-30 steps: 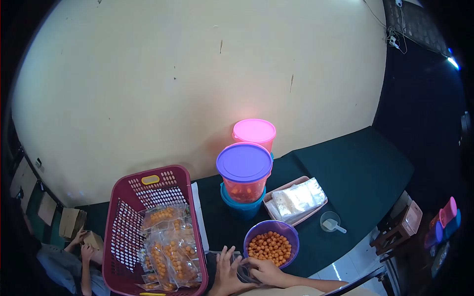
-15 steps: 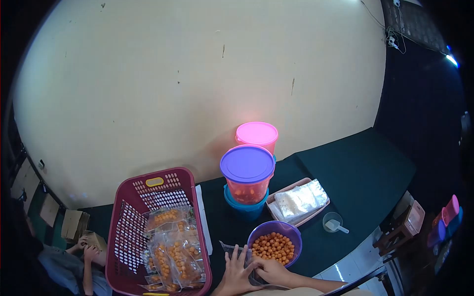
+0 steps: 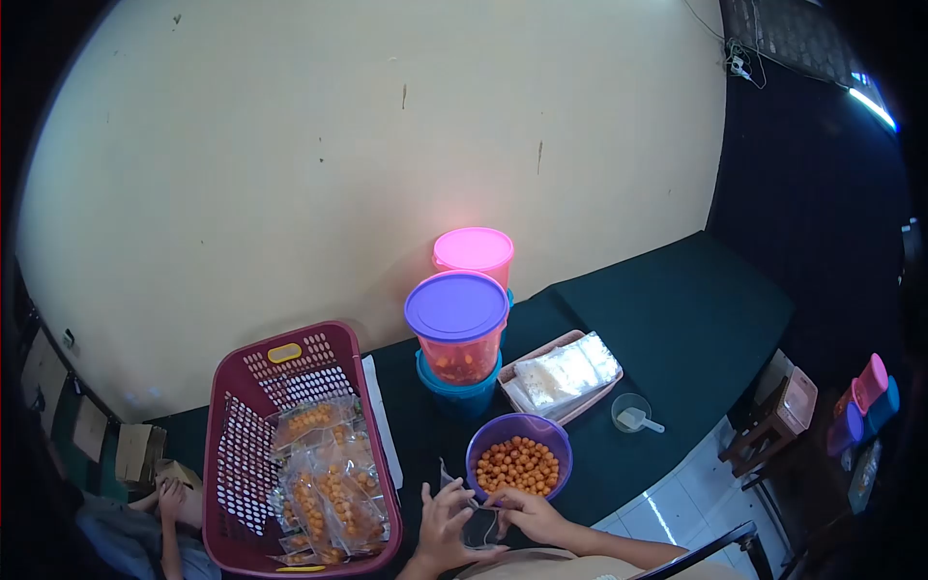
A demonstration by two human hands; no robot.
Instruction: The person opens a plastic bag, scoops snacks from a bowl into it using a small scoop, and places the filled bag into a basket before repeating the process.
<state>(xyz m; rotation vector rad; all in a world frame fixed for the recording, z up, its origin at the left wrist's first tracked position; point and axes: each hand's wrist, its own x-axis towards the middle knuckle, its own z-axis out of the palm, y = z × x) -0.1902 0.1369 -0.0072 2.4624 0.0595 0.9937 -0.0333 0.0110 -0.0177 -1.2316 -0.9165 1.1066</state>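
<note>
A clear plastic bag is between my two hands at the table's front edge. My left hand is curled around its left side, fingers bent and thumb low. My right hand pinches the bag's upper right edge, close below the purple bowl. Round orange snack balls partly fill that bowl. No balls can be made out inside the bag. To the left of my hands stands a maroon basket, where several filled snack packets lie piled.
Stacked lidded tubs stand behind the bowl. A pink tray carries clear bags, beside a small cup with a white scoop. At far left another person sits near cardboard boxes.
My left hand's fingers have gone from spread flat over the bag to curled around it, and the bag is now opened wider. The whole view has shifted slightly.
</note>
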